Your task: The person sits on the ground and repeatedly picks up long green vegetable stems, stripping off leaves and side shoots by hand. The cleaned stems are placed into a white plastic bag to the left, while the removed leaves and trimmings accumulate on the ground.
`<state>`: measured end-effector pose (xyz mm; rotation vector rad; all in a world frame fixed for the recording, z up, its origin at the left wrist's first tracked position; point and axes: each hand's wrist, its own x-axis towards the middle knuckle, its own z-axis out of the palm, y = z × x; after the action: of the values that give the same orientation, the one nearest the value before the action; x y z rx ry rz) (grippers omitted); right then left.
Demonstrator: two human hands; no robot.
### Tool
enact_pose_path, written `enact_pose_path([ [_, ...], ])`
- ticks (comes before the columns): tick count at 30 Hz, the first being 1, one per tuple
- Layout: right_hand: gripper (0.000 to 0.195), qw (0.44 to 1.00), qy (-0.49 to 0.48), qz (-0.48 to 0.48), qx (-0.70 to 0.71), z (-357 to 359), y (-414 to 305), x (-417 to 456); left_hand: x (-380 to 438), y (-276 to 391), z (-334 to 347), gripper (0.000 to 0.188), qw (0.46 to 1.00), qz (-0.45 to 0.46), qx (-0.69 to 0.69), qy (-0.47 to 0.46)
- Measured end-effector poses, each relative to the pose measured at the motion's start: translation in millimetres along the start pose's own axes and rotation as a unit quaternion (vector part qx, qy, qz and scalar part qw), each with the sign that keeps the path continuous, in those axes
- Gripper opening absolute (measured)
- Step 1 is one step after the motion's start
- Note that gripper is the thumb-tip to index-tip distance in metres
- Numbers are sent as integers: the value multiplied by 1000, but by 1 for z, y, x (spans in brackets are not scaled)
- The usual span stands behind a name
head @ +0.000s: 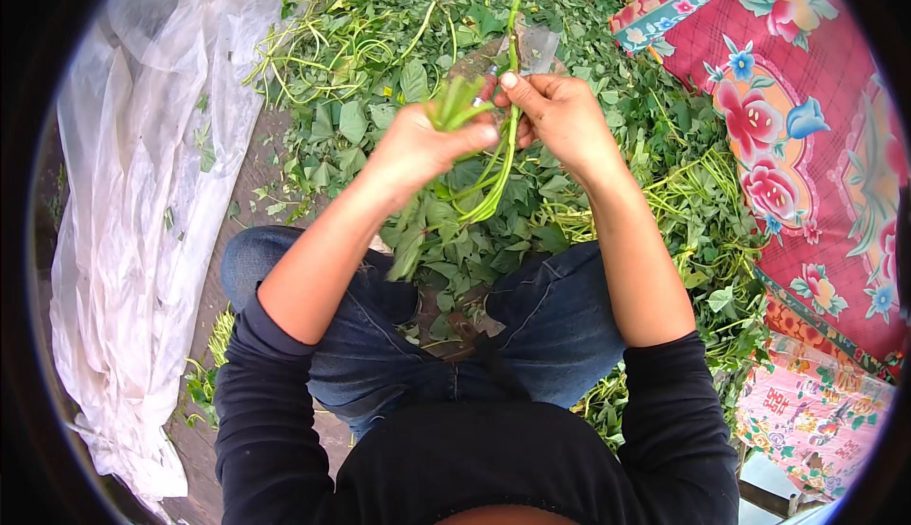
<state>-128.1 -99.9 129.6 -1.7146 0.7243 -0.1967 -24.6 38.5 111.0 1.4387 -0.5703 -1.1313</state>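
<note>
My left hand [434,141] is closed around a bunch of cut green leaf stems [452,104], slightly blurred. Between the thumb and fingers of my right hand [551,109] is a long green vine stem [514,34]. The vine's upper end rises past the top of the view, and thin stalks [495,201] curve down from it between my hands. Large green leaves hang below my left hand. Partly hidden behind both hands is what looks like a broad-bladed knife [542,50] with a reddish handle, lying over a brown wooden surface [466,62].
Loose leaves [356,123] cover the ground ahead and between my knees. A tangle of bare vines [320,62] lies at upper left, and more vines [669,198] at right. White plastic sheeting [164,169] borders the left; red floral cloth [804,134] and pink patterned cloth [818,411] the right.
</note>
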Motion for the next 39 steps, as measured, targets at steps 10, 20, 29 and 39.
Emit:
enact_pose_path([
  [10,20,998,-37,-29,36,-2,-5,-6,-1,-8,12,19,996,37,-75,39],
  [20,19,997,-42,-38,-55,10,4,-4,6,-9,5,15,965,31,-260,31],
  [29,17,920,-29,-157,-358,7,-4,-10,11,-16,3,11,989,116,50,70],
  [39,19,963,148,-130,-187,-38,-3,4,5,-4,-9,20,986,14,-166,-8],
])
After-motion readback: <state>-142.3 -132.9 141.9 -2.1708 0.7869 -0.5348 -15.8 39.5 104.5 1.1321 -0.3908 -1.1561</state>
